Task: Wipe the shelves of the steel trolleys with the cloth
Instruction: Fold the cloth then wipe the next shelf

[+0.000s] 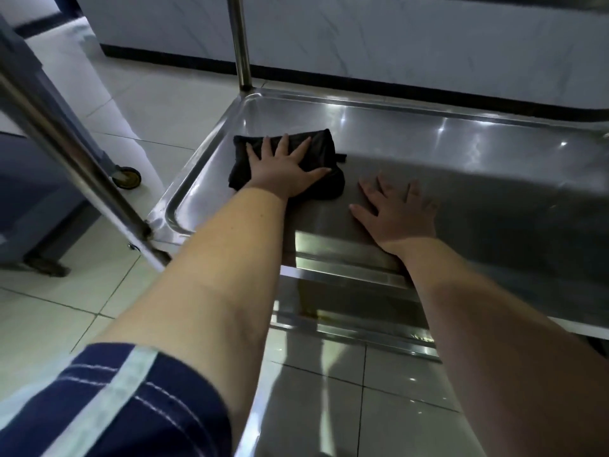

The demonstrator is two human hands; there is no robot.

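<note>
You are wiping the left end of a steel trolley shelf. Your left hand is lying flat on the black cloth, fingers straight and spread, palm pressing down, nothing curled round it. The cloth is sitting bunched on the shelf near the left rim, short of the far-left corner. Your right hand is resting on bare steel just beside the cloth, fingers apart and flat, holding nothing. It is probably bracing you.

Doing it well:
- **Cloth:** It is crumpled, so likely only part of it is meeting the steel. Flatten it under the palm for more contact.
- **Pressure:** Press through the whole palm, not the fingertips, or it may be rolling up on you.
- **Edges:** Push right into the rounded corner and along the raised rim, where grime likely collects.
- **Passes:** Then run straight overlapping passes rightward along the shelf's length.
- **Right hand:** It is sitting on steel that needs wiping and is probably leaving prints. Shift it to the front lip or the post before the cloth gets there.
- **Trolley:** It may roll under a hard push, so brace it somewhere.

A lower shelf is showing underneath. Whether it is wiped, I cannot tell.
</note>
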